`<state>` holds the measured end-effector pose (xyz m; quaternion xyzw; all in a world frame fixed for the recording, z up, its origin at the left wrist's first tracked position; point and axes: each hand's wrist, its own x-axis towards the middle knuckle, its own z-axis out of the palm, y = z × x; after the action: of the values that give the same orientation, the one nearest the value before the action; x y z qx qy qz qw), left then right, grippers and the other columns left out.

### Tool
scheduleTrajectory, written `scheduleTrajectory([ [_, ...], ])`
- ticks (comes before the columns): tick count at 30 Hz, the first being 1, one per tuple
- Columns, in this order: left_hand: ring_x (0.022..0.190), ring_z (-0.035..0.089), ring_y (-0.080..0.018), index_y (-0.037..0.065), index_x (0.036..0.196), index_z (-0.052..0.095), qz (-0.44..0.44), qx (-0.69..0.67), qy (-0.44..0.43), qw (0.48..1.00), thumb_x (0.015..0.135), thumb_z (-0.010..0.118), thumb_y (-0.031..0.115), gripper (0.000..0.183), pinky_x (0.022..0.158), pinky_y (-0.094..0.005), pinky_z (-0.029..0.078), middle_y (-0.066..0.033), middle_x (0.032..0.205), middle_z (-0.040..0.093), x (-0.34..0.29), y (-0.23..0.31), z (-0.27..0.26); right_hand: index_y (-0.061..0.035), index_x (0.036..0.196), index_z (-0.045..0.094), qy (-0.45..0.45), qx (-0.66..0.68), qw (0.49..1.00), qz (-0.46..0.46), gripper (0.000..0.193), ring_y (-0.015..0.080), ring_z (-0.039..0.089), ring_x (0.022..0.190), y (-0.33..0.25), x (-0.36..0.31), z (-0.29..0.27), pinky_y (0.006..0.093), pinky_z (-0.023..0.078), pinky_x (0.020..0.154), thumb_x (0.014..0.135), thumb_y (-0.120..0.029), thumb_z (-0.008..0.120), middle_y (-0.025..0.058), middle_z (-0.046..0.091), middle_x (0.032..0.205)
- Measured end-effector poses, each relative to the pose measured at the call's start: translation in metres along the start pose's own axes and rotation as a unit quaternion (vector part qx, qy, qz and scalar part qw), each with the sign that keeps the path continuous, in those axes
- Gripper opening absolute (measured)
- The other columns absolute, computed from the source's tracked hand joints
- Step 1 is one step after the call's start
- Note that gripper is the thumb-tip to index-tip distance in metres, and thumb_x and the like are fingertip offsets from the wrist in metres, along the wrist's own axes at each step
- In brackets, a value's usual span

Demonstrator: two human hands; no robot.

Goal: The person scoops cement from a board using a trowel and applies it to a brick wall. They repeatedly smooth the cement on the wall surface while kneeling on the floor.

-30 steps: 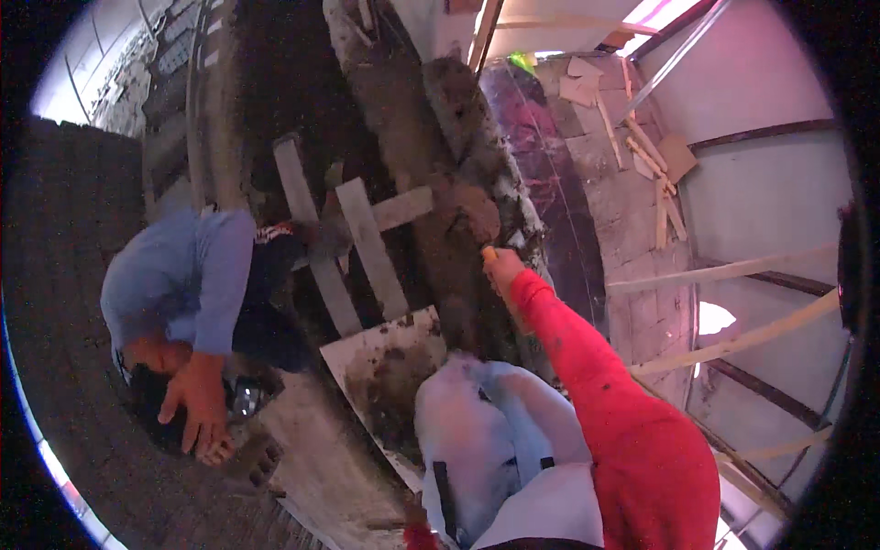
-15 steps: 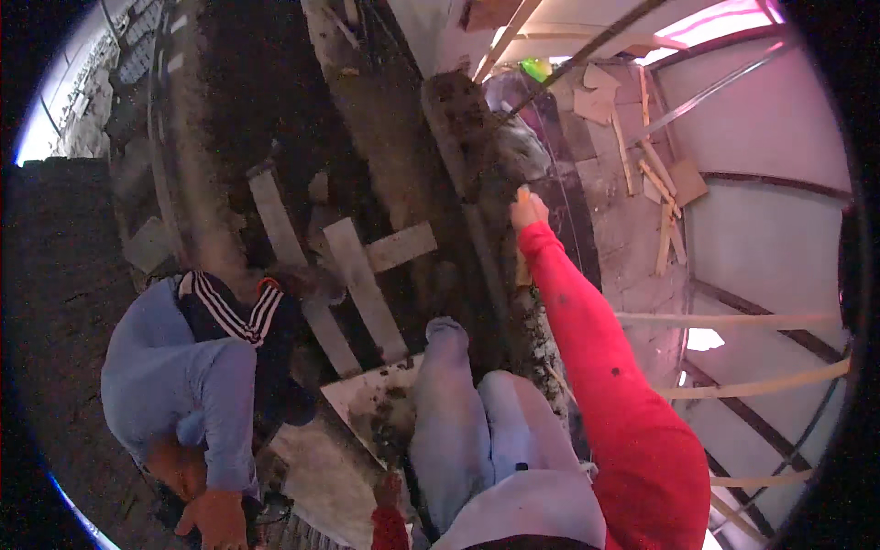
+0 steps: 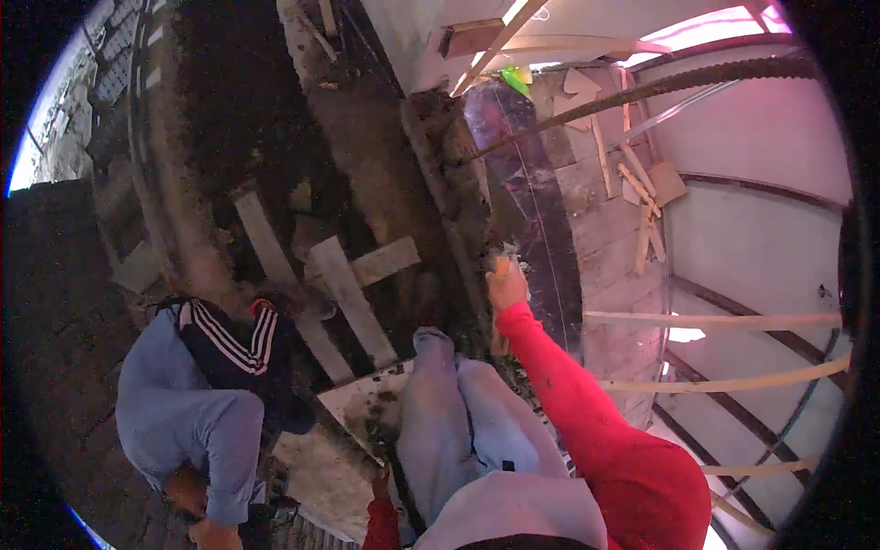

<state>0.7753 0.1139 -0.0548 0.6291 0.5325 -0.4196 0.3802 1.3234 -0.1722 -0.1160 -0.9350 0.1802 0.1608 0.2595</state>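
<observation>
My right hand (image 3: pixel 507 286), at the end of a red sleeve, is closed around the orange handle (image 3: pixel 501 265) of a hand tool. The tool's working end is too unclear to name. It is held beside a dirt-covered wall edge (image 3: pixel 449 197), next to a shiny dark plastic sheet (image 3: pixel 536 215). Low in the view, my left hand (image 3: pixel 380 478) is small and dark, close to the edge of a pale, mud-stained board (image 3: pixel 362 403). Its fingers do not show clearly.
A co-worker in grey-blue clothes (image 3: pixel 151 385) bends down at the left. Grey planks (image 3: pixel 353 298) lie over dark ground ahead of my legs. A ridged rod (image 3: pixel 660 93) slants across the upper right, above scattered wood scraps (image 3: pixel 646 197). Thin wooden strips (image 3: pixel 715 321) extend from the right.
My right hand has come back nearer to me along the wall edge, still gripping the orange handle. The view has shifted slightly, and more of the dark plastic sheet shows.
</observation>
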Motion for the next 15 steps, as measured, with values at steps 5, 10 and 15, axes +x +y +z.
scheduleTrajectory([
  [5, 0.076, 0.06, -0.0214, 0.005, 0.099, 0.057, 0.02, 0.035, 0.006, 0.999, 0.086, 0.057, 0.026, 0.024, 0.068, -0.0317, 0.047, -0.007, 0.087, 0.061, -0.005, 0.0, -0.007, -0.0024, 0.085, 0.051, -0.195, 0.359, 0.879, 0.245, 0.036, 0.0331, 0.056, 0.059, -0.025, 0.021, 0.016, 0.0438, 0.047, 0.056, 0.08, -0.038, 0.059, 0.0152, 0.055, 0.07],
  [10, 0.079, 0.06, -0.0215, 0.005, 0.1, 0.058, 0.066, 0.078, 0.007, 0.995, 0.086, 0.056, 0.026, 0.026, 0.07, -0.0313, 0.048, -0.0076, 0.089, 0.062, -0.006, -0.001, -0.021, -0.0037, 0.08, 0.051, -0.197, 0.456, 0.792, 0.356, 0.036, 0.0253, 0.051, 0.044, 0.009, 0.004, 0.036, 0.0408, 0.044, 0.041, 0.083, -0.04, 0.057, 0.0099, 0.051, 0.06],
  [15, 0.081, 0.06, -0.0215, 0.004, 0.102, 0.059, 0.143, 0.147, 0.047, 0.978, 0.085, 0.055, 0.027, 0.028, 0.072, -0.031, 0.048, -0.0082, 0.091, 0.062, -0.031, -0.016, -0.038, -0.006, 0.08, 0.05, -0.25, 0.465, 0.76, 0.379, 0.03, 0.0228, 0.049, 0.045, 0.007, -0.044, 0.0, 0.038, 0.045, 0.041, 0.082, -0.035, 0.059, 0.008, 0.048, 0.059],
])
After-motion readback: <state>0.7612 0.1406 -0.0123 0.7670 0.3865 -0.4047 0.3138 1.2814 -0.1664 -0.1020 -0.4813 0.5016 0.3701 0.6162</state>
